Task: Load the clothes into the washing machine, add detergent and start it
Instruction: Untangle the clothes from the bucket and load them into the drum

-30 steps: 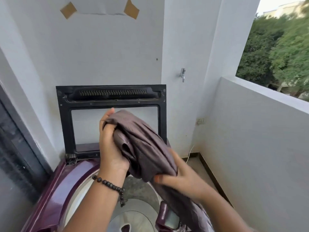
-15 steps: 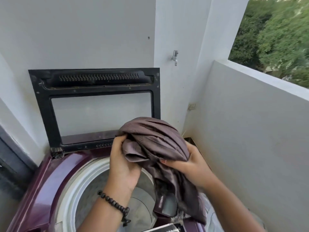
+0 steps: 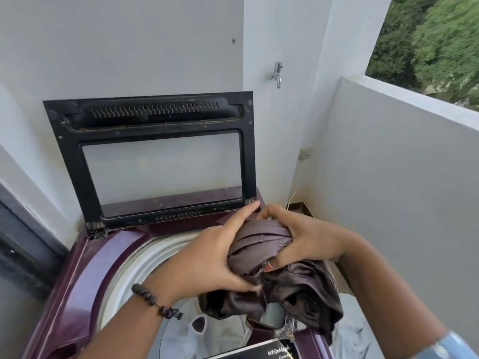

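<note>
A maroon top-loading washing machine [image 3: 85, 278] stands below me with its black-framed glass lid [image 3: 160, 156] raised against the wall. Its white-rimmed drum [image 3: 145, 257] is open. I hold a bunched dark brown garment [image 3: 261, 244] over the right side of the drum. My left hand [image 3: 207, 260], with a bead bracelet at the wrist, grips it from the left. My right hand [image 3: 303, 237] grips it from the right. The garment's loose end [image 3: 311, 299] hangs down over the machine's right edge.
White walls close in behind and on the left. A low white parapet [image 3: 404, 182] runs along the right. A metal tap [image 3: 277, 73] sticks out of the wall above the machine. Pale blue cloth [image 3: 355, 340] lies at the lower right, beside the machine.
Both hands have lowered the brown garment from in front of the lid to just above the drum. The view has tilted down, showing more of the machine.
</note>
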`<state>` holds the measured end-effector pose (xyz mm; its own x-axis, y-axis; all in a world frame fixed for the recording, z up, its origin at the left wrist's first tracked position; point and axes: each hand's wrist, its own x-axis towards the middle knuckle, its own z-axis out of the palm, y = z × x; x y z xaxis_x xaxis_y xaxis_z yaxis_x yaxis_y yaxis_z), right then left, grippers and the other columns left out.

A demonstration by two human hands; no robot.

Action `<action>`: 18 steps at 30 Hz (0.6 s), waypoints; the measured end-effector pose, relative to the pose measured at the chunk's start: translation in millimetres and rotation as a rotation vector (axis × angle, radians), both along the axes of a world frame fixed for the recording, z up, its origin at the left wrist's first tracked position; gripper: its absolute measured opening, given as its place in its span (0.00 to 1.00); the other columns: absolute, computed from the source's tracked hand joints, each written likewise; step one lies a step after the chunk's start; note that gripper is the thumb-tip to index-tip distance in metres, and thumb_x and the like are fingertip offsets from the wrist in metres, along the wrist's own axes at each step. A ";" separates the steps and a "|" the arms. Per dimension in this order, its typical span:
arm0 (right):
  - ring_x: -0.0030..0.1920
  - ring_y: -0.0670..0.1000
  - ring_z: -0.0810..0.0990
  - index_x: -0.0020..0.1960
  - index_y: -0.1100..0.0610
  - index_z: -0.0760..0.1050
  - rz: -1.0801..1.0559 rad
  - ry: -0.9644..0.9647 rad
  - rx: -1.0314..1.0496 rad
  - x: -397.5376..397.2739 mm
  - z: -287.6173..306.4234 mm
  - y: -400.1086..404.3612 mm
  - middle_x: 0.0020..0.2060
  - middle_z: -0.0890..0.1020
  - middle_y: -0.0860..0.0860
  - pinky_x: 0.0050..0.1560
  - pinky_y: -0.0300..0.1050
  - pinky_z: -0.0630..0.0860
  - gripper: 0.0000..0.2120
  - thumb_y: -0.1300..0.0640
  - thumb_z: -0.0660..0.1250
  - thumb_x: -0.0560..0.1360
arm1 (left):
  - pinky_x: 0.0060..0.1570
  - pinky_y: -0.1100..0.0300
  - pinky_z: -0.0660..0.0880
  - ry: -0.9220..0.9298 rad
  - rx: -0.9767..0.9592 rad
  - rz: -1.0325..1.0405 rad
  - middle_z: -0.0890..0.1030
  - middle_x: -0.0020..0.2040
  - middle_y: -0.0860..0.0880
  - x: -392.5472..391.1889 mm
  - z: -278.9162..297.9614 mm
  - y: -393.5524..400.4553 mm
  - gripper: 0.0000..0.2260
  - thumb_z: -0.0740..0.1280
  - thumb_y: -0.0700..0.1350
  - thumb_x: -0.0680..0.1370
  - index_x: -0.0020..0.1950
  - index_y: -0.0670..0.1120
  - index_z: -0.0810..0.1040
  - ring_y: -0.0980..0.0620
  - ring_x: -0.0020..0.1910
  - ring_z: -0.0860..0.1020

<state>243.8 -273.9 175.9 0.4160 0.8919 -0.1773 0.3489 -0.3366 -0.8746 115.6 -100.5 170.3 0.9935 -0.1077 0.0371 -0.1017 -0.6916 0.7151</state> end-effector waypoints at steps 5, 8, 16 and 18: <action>0.62 0.52 0.79 0.72 0.48 0.60 -0.015 0.233 0.141 -6.4 -24.3 -3.6 0.64 0.77 0.53 0.61 0.46 0.76 0.40 0.58 0.77 0.67 | 0.58 0.57 0.77 -0.186 -0.399 0.136 0.84 0.56 0.52 0.8 -10.5 12.6 0.26 0.78 0.35 0.66 0.62 0.49 0.77 0.54 0.56 0.82; 0.66 0.45 0.76 0.72 0.40 0.58 0.005 0.237 0.013 -5.6 -52.7 -16.2 0.67 0.75 0.43 0.66 0.44 0.72 0.43 0.58 0.79 0.67 | 0.53 0.66 0.76 -0.240 -0.582 0.237 0.85 0.51 0.51 4.9 -13.1 20.6 0.23 0.74 0.32 0.64 0.57 0.48 0.78 0.55 0.52 0.83; 0.48 0.52 0.84 0.50 0.52 0.79 -0.448 -0.069 0.153 8.8 -54.5 -37.9 0.46 0.85 0.52 0.57 0.59 0.78 0.13 0.66 0.69 0.69 | 0.41 0.66 0.79 -0.304 -0.947 0.456 0.86 0.41 0.50 12.7 -10.7 25.5 0.16 0.67 0.28 0.67 0.50 0.44 0.81 0.56 0.41 0.84; 0.48 0.53 0.82 0.50 0.52 0.79 -0.502 0.051 0.402 8.2 -20.6 -32.8 0.46 0.84 0.56 0.55 0.54 0.77 0.14 0.65 0.66 0.67 | 0.38 0.66 0.78 -0.322 -0.950 0.491 0.86 0.39 0.51 13.2 -9.6 27.1 0.14 0.68 0.30 0.67 0.48 0.45 0.81 0.56 0.39 0.84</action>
